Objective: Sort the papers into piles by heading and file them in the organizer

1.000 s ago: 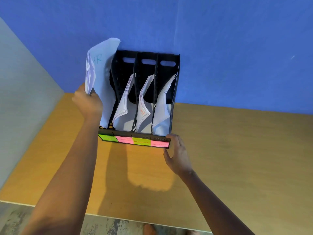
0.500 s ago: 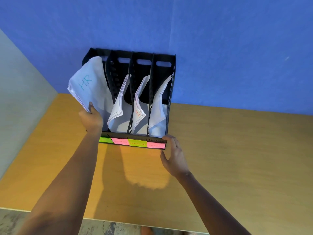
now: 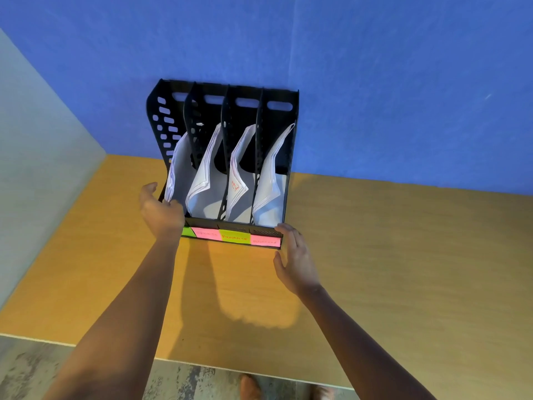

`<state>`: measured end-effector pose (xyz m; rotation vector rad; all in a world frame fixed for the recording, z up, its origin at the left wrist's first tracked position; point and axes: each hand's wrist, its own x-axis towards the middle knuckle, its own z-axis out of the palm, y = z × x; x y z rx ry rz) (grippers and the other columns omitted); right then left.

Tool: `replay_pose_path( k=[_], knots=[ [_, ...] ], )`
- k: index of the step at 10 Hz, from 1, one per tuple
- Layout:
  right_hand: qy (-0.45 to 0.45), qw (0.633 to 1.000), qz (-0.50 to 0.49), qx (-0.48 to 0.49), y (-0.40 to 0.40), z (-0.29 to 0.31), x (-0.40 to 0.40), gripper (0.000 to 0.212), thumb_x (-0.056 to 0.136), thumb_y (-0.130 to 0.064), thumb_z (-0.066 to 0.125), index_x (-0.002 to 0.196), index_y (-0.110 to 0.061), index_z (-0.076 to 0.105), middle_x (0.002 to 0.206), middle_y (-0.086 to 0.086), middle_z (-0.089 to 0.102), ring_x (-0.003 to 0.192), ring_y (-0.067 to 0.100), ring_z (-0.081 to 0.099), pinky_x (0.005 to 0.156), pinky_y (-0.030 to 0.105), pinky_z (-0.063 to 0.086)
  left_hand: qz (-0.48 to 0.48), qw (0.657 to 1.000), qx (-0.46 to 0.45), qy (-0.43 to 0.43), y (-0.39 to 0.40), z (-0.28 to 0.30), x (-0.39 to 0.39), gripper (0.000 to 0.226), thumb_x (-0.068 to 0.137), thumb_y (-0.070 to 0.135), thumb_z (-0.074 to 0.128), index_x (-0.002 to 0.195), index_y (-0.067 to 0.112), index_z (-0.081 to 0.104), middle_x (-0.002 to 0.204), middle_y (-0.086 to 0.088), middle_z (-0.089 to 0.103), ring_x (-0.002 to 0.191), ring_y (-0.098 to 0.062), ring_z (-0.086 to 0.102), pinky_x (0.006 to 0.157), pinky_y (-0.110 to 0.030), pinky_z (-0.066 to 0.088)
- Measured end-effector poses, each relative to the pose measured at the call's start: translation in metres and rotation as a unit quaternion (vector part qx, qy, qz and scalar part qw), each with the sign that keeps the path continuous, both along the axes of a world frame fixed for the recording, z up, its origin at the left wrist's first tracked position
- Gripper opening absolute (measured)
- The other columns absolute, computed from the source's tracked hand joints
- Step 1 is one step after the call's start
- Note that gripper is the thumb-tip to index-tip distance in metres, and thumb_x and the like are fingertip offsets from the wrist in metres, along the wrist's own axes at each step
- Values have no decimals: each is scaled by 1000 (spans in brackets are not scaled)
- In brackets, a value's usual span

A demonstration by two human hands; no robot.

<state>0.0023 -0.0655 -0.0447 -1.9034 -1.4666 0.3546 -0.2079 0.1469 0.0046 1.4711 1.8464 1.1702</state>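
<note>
- The black organizer (image 3: 230, 116) is standing on the wooden desk (image 3: 403, 255) against the blue wall (image 3: 375, 67), a paper stack (image 3: 180, 168) in each slot.
- The left hand (image 3: 161, 212) is seemingly pinching the leftmost stack's lower edge.
- The right hand (image 3: 294, 258) is resting unclenched against the organizer's front right corner.

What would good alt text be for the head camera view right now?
A person's left hand tucks a stack of papers into the leftmost slot of a black four-slot organizer on a wooden desk, while the right hand rests open at its front right corner. All four slots hold papers.
</note>
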Motion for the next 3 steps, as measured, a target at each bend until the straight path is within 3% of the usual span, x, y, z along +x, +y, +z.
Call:
replay_pose_path(
  k=[1,2,3],
  knots=[
    [-31,999,28,1,-7,-1,4,64,83,-1,60,143,-15,41,149,1,43,139,18,40,115,31,36,-17,1000,14,4,-20,-11,-4,54,81,2,63,133,6,49,102,3,64,103,-26,62,108,-50,42],
    [-56,997,48,1,-9,-3,9,66,85,-4,62,146,-15,39,154,0,38,142,17,37,117,33,35,-33,999,14,24,-33,-17,-3,61,80,13,66,137,9,43,124,-6,64,118,-27,59,122,-54,15],
    [-65,995,73,-19,-12,4,16,63,93,-17,60,150,-15,33,159,1,31,147,18,29,117,41,35,-46,996,79,-13,-53,-10,12,80,81,22,60,150,11,23,154,-2,36,143,-17,32,122,-44,-7]
  ],
)
